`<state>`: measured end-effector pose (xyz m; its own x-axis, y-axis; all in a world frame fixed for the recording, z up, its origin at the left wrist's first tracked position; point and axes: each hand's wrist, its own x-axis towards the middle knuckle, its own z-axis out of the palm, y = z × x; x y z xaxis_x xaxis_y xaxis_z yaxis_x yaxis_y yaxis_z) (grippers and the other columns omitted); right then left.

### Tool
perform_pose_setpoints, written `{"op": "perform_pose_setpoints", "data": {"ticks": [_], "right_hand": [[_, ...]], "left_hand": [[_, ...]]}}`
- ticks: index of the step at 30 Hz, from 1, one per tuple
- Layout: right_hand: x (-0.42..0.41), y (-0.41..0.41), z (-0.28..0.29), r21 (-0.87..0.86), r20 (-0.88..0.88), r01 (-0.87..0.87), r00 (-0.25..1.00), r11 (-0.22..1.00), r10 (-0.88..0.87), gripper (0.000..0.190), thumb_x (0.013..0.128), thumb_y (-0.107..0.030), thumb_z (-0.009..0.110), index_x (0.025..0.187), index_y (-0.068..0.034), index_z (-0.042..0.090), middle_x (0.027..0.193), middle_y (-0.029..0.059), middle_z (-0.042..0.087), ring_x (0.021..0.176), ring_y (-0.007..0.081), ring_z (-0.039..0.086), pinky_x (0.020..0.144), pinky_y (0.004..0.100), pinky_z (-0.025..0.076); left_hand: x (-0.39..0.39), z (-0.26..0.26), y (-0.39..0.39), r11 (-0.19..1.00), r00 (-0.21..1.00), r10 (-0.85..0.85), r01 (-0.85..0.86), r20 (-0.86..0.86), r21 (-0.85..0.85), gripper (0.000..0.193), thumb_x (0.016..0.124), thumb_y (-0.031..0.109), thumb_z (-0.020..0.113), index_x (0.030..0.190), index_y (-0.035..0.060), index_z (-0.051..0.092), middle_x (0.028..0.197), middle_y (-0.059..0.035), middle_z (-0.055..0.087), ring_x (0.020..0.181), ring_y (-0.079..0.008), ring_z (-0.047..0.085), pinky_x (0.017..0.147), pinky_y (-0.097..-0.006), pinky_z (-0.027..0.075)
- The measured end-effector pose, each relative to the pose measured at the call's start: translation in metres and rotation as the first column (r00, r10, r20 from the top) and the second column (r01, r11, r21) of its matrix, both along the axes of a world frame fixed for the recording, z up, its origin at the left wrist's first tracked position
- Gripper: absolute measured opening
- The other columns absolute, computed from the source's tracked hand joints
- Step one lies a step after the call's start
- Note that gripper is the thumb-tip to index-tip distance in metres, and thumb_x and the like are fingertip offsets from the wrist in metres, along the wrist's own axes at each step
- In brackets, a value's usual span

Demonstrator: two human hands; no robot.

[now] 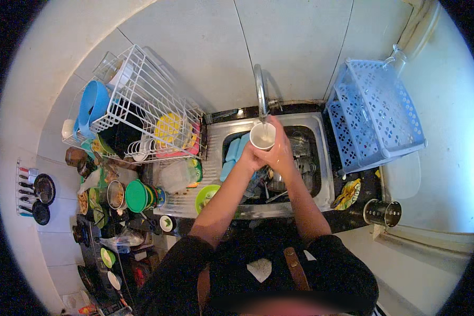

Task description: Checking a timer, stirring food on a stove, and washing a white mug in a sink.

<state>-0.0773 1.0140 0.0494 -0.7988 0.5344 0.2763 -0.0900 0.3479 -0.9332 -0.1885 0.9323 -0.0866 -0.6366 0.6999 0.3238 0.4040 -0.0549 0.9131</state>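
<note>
Both my hands hold a white cup (262, 136) over the steel sink (327, 173), under the metal faucet (259, 87). Water runs from the spout into the cup. My left hand (252, 158) supports the cup from below and the left, while my right hand (281, 152) wraps its right side, the fingers reaching up near the spout. In the basin beneath lie light-blue plastic containers (233, 152), glassware and cutlery, partly hidden by my hands and forearms.
A white wire dish rack (150, 98) with dishes stands at the left, a light-blue plastic shelf rack (379, 114) at the right. A green bowl (205, 195), a green-lidded container (136, 196) and a clear plastic container (175, 175) are left of the basin. A yellow packet (347, 194) and a perforated metal holder (381, 213) lie right.
</note>
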Motion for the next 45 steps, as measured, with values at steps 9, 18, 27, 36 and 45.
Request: {"op": "perform_pose_setpoints", "data": {"ticks": [9, 18, 27, 36, 45], "right_hand": [[0.018, 0.022, 0.013, 0.602, -0.121, 0.014, 0.99, 0.798, 0.073, 0.032, 0.081, -0.025, 0.074, 0.097, 0.001, 0.065, 0.109, 0.0188, 0.064, 0.104, 0.0387, 0.061, 0.099, 0.0447, 0.043], [-0.017, 0.043, 0.0, 0.74, 0.306, -0.455, 0.884, 0.496, 0.354, 0.042, 0.091, -0.039, 0.057, 0.075, -0.001, 0.066, 0.082, 0.0191, 0.067, 0.083, 0.0381, 0.065, 0.082, 0.0498, 0.049], [-0.031, 0.042, -0.001, 0.708, 0.381, -0.517, 0.853, 0.481, 0.357, 0.045, 0.09, -0.038, 0.052, 0.072, 0.0, 0.066, 0.074, 0.0238, 0.066, 0.073, 0.0447, 0.065, 0.069, 0.0527, 0.052], [-0.047, 0.026, -0.011, 0.679, 0.429, -0.547, 0.837, 0.49, 0.34, 0.053, 0.097, -0.037, 0.045, 0.066, 0.001, 0.065, 0.069, 0.0249, 0.064, 0.067, 0.0448, 0.064, 0.063, 0.0537, 0.051], [-0.037, 0.063, -0.074, 0.73, 0.285, -0.381, 0.924, 0.568, 0.253, 0.057, 0.101, -0.035, 0.044, 0.058, -0.001, 0.062, 0.064, 0.0232, 0.063, 0.063, 0.0438, 0.063, 0.06, 0.0535, 0.049]], "left_hand": [[0.032, 0.056, 0.017, 0.926, 0.035, -0.325, -0.189, 0.945, 0.326, 0.047, 0.102, 0.05, 0.046, 0.124, 0.0114, 0.061, 0.118, -0.008, 0.068, 0.108, -0.0247, 0.066, 0.092, -0.0437, 0.056], [0.008, -0.036, 0.027, 0.989, 0.981, 0.151, -0.15, 0.126, -0.011, 0.05, 0.1, 0.056, 0.046, 0.118, 0.0123, 0.065, 0.111, -0.0075, 0.07, 0.102, -0.0252, 0.068, 0.088, -0.0403, 0.058], [0.016, -0.008, 0.031, 0.968, 0.79, -0.072, -0.09, 0.608, 0.232, 0.04, 0.1, 0.046, 0.048, 0.112, 0.0118, 0.066, 0.107, -0.006, 0.072, 0.099, -0.0235, 0.069, 0.087, -0.0412, 0.058], [-0.024, -0.1, 0.017, 0.891, 0.631, -0.258, -0.138, 0.732, 0.433, 0.035, 0.102, 0.039, 0.044, 0.109, 0.011, 0.063, 0.104, -0.0063, 0.07, 0.1, -0.0229, 0.069, 0.089, -0.0429, 0.058], [0.009, -0.07, 0.038, 0.903, 0.427, -0.333, -0.114, 0.841, 0.415, 0.048, 0.106, 0.048, 0.031, 0.124, 0.0113, 0.057, 0.119, -0.0084, 0.066, 0.11, -0.0275, 0.066, 0.092, -0.0453, 0.057]]}}
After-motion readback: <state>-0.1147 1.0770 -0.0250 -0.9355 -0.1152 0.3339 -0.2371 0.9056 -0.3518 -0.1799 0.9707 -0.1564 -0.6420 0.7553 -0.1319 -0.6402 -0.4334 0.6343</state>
